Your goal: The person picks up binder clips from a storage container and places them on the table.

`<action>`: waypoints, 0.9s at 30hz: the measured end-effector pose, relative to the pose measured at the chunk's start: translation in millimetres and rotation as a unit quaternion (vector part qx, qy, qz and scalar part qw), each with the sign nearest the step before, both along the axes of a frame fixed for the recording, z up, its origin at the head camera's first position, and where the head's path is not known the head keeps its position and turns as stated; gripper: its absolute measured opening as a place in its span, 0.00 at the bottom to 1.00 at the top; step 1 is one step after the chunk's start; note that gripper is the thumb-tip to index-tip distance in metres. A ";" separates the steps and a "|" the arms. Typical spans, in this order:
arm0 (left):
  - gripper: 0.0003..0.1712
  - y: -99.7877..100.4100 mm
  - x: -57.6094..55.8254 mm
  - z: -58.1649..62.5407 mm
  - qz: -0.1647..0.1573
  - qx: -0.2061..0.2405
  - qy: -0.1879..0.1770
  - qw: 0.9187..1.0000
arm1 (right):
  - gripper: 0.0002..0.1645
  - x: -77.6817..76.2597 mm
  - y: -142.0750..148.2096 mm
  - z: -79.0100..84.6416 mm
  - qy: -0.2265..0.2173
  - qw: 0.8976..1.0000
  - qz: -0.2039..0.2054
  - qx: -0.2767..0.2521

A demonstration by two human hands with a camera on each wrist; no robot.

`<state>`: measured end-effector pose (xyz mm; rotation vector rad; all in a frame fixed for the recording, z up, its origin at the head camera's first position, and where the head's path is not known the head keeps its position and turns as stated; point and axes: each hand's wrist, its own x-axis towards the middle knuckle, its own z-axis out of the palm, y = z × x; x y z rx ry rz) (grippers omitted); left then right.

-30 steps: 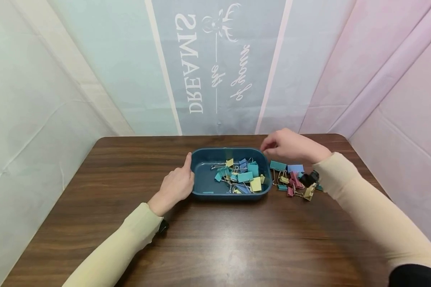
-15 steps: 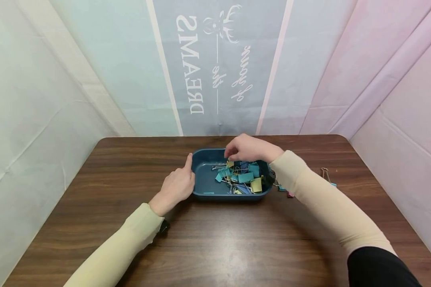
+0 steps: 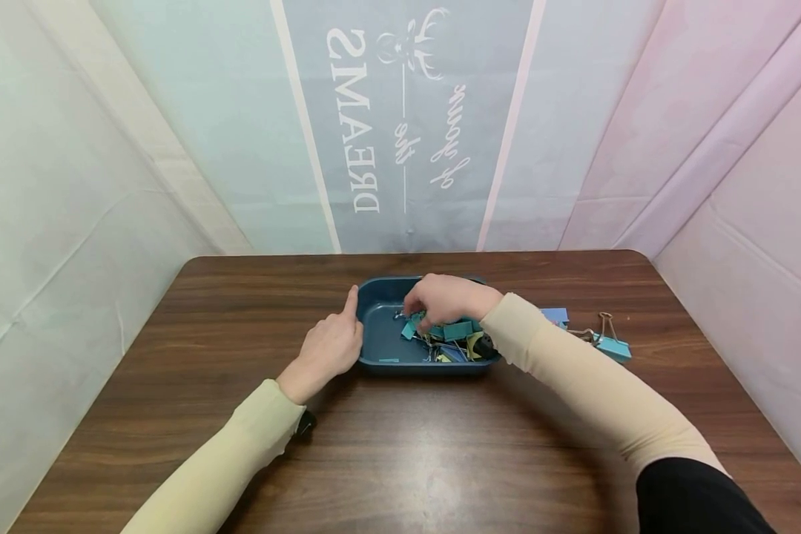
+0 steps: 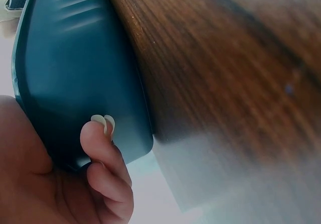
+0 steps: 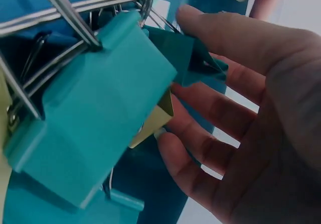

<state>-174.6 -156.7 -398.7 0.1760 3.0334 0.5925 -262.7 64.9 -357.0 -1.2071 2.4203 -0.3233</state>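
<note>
In the head view a dark blue tray [image 3: 380,293] holds several binder clips [image 3: 457,331] in teal, yellow and blue. My left hand [image 3: 330,341] rests against the tray's left end, its index finger straight along the rim. In the left wrist view the other fingers [image 4: 103,143] bend loosely beside the tray's outer wall. Inside the tray my right hand [image 3: 450,297] reaches down among the clips. The right wrist view shows its thumb and fingers on either side of a teal binder clip [image 5: 183,53], pinching it. A larger teal clip [image 5: 95,108] with metal handles lies in front.
More binder clips [image 3: 612,347] lie on the brown wooden table [image 3: 400,437] right of the tray, partly hidden by my right sleeve. Behind the table hangs a printed cloth backdrop [image 3: 407,133]. Pale cloth walls stand on both sides.
My right hand has moved left from beyond the tray's right rim, then down into the clips. The left hand and the tray keep their places.
</note>
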 end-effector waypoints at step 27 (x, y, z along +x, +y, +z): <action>0.37 0.2 1.0 0.2 0.002 0.002 -0.004 1.000 | 0.13 -0.4 3.1 15.6 0.035 0.996 0.048 -0.067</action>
